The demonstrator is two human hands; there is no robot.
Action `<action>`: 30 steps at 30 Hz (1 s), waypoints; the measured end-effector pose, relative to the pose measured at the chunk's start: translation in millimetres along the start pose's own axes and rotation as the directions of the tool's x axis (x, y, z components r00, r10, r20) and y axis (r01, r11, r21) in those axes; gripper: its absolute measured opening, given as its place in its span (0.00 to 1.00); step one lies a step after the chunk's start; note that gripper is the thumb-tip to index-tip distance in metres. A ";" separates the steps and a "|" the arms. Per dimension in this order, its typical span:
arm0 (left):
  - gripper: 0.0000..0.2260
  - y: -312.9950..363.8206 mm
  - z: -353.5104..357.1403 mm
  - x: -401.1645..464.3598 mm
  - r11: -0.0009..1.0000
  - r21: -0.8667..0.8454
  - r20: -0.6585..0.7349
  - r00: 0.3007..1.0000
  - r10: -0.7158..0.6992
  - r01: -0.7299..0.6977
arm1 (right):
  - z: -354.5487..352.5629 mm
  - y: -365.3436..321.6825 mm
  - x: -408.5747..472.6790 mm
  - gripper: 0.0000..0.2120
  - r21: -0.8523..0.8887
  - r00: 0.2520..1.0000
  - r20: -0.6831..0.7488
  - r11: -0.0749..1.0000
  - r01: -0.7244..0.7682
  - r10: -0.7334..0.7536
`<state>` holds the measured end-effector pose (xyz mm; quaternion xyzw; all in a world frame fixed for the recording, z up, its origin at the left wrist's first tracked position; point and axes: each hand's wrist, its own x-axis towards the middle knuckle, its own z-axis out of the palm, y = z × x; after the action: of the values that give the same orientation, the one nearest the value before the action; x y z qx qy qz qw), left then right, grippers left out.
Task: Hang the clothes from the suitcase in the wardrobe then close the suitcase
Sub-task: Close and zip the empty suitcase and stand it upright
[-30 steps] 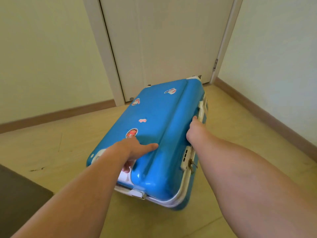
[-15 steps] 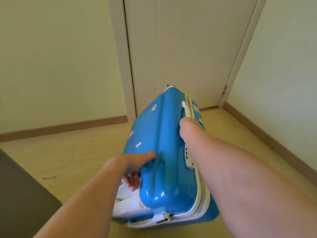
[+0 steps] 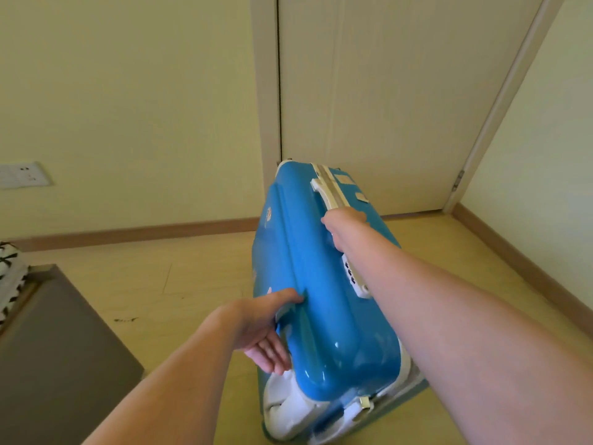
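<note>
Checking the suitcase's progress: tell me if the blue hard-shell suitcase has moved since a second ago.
Yes. The blue hard-shell suitcase has tipped from lying flat to standing on edge, rising against the white door behind it.

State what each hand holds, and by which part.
The right hand grips the glossy blue hard-shell suitcase by its white side handle; the left hand rests flat against the shell's side, gripping nothing.

— What can't you make out?
— The right hand (image 3: 345,224): its fingers wrap out of sight over the suitcase (image 3: 324,303).
— Anything else?
— Black-and-white fabric (image 3: 9,277) is cut by the left edge; the suitcase stickers are too small to read.
</note>
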<state>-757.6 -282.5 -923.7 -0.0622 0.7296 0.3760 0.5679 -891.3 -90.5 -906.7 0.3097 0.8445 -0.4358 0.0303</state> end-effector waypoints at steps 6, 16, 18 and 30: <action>0.35 -12.1 18.7 25.7 0.996 -0.064 0.043 0.997 0.068 -0.065 | 19.7 -2.3 -43.7 0.32 0.064 0.993 -0.120 0.998 0.005 0.003; 0.28 39.6 -28.0 2.5 0.851 0.523 -0.480 0.844 0.239 0.056 | -10.0 25.6 -76.8 0.14 -0.518 0.810 0.116 0.661 0.542 -0.574; 0.20 56.8 -54.9 2.1 0.807 0.581 -0.700 0.572 0.428 0.107 | -18.4 35.2 -84.7 0.14 -0.611 0.789 0.136 0.576 0.543 -0.599; 0.22 139.0 -56.9 21.9 0.261 0.939 -0.340 0.488 0.804 0.224 | -45.2 108.4 -87.2 0.24 -0.641 0.631 -0.200 0.587 0.494 -0.749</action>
<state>-881.7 -211.7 -872.3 0.2723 0.9596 -0.0699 -0.0103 -751.6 -53.3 -928.5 0.0541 0.9654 -0.0814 -0.2419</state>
